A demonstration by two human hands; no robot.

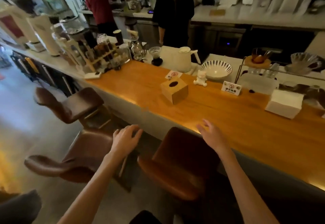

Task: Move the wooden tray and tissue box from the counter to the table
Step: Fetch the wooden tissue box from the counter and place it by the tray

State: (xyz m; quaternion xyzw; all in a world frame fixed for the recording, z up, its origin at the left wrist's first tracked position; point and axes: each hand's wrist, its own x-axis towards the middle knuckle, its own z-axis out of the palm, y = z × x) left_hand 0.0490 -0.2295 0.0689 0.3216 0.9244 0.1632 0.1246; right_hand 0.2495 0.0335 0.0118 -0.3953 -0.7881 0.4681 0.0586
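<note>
A light wooden tissue box (174, 91) with a dark oval slot on top stands on the orange wooden counter (246, 127), near its middle. My left hand (125, 140) hovers over the brown stools in front of the counter, fingers loosely spread, holding nothing. Over the counter's near edge, my right hand (212, 135) is held out with fingers apart, empty, well short of the tissue box. No wooden tray is visible that I can pick out.
Three brown leather stools (179, 162) line the counter front. On the counter stand a white figurine (200, 78), a striped bowl (216, 69), a white kettle (183, 59), small signs (231, 88), a white napkin stack (284, 103) and a rack of jars (102, 55). Two people (174, 11) stand behind it.
</note>
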